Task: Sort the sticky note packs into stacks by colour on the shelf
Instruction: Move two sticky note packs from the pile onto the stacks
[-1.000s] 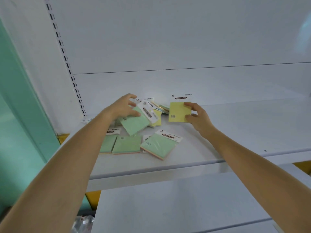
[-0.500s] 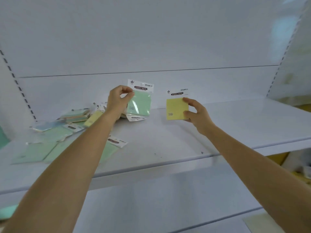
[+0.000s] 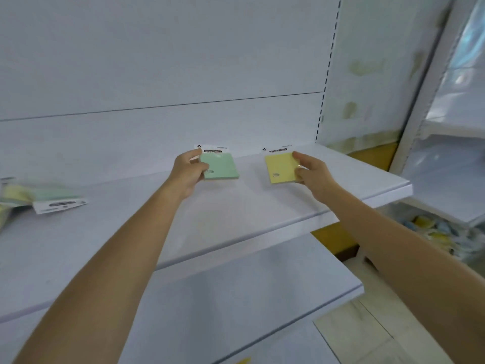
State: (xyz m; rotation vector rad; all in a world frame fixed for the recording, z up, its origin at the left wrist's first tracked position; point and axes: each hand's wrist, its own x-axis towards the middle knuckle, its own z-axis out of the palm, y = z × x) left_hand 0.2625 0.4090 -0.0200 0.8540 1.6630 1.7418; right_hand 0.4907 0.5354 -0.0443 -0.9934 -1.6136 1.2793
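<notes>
The white shelf (image 3: 236,214) carries a blurred heap of packs (image 3: 39,198) at its far left. Toward its right end, the left hand (image 3: 187,172) pinches a green pack (image 3: 221,165) and the right hand (image 3: 312,172) grasps a yellow pack (image 3: 280,166), set apart, low over the board.

- My left arm (image 3: 126,253) reaches forward, bare and nearly straight.
- My left hand (image 3: 187,172) pinches a green pack (image 3: 223,166) by its left edge.
- My right arm (image 3: 393,245) reaches forward alongside it.
- My right hand (image 3: 312,174) grips a yellow pack (image 3: 279,166) by its right edge, fingers curled.
</notes>
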